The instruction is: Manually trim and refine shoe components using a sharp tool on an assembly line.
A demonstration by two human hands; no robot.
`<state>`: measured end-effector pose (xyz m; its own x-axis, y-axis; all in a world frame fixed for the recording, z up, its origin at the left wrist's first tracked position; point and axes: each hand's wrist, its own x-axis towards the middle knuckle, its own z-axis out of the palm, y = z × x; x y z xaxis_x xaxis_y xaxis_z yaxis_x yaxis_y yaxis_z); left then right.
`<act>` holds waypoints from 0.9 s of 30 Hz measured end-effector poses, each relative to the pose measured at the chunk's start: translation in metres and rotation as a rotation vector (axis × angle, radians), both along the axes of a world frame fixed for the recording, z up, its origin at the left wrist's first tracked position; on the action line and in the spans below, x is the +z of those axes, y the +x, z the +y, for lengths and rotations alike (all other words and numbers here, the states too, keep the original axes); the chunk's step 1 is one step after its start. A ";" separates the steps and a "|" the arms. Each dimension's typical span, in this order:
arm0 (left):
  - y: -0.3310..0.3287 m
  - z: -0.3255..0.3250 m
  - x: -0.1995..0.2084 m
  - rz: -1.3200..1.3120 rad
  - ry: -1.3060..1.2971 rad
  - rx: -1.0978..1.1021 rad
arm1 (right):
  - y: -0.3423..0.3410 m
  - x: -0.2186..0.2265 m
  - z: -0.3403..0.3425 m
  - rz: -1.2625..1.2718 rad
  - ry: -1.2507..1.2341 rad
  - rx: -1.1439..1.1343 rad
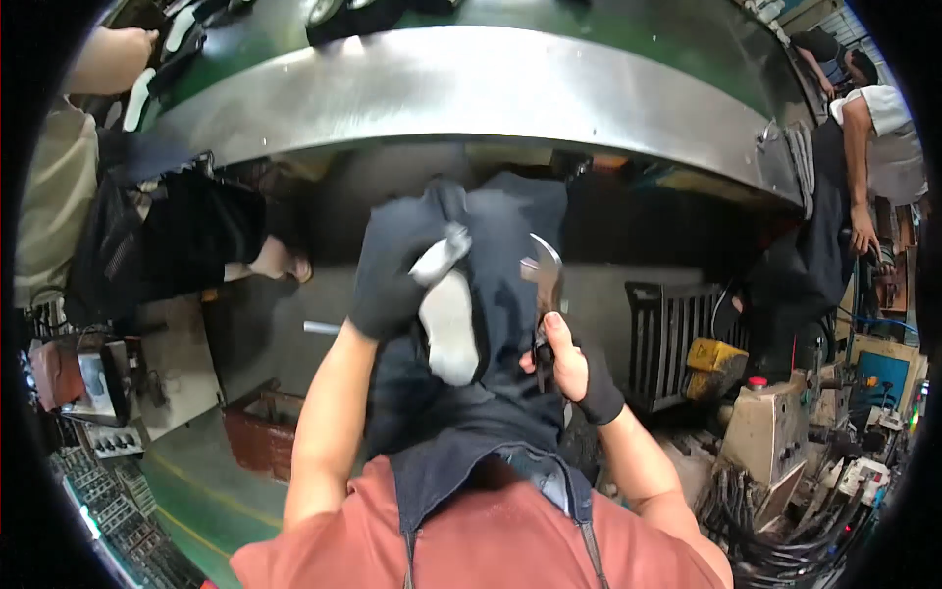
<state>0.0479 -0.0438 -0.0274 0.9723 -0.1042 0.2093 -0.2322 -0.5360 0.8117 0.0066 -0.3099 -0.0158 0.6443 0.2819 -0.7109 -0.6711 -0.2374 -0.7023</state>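
Note:
My left hand (388, 290), in a dark glove, grips a black shoe upper with a pale sole-shaped bottom (451, 339) turned up on my lap. Its fingers wrap the far part, where a whitish piece (442, 255) is smeared by motion. Beside it, my right hand (569, 368), in a dark fingerless glove, is closed around the dark handles of steel lasting pincers (546, 280). The curved jaw points away from me, with a stubby hammer face on its left side. The pincers and the shoe are apart. A dark apron (500, 417) covers my lap.
A steel-edged bench (442, 83) with a green top runs across ahead, with shoes (358, 15) on it. Co-workers sit at the left (74, 196) and right (873, 137). A black slatted crate (667, 344), a yellow box (714, 368) and a control box (765, 432) stand at right; a reddish bin (260, 432) stands at left.

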 end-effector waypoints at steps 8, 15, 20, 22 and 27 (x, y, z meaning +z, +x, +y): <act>0.032 -0.015 -0.003 0.086 -0.680 -0.169 | -0.009 0.003 0.044 -0.200 0.437 0.068; 0.041 -0.013 0.002 0.004 -0.559 -0.235 | -0.004 0.028 0.064 -0.160 0.221 0.043; 0.039 -0.006 -0.023 -0.013 -0.587 -0.271 | -0.025 -0.028 0.079 -0.768 -0.054 0.055; 0.020 -0.003 0.001 0.057 -0.664 -0.329 | -0.032 -0.018 0.049 -0.821 0.013 0.254; -0.061 -0.016 0.038 0.494 -0.880 -0.200 | -0.064 -0.018 -0.002 -1.050 -0.036 0.777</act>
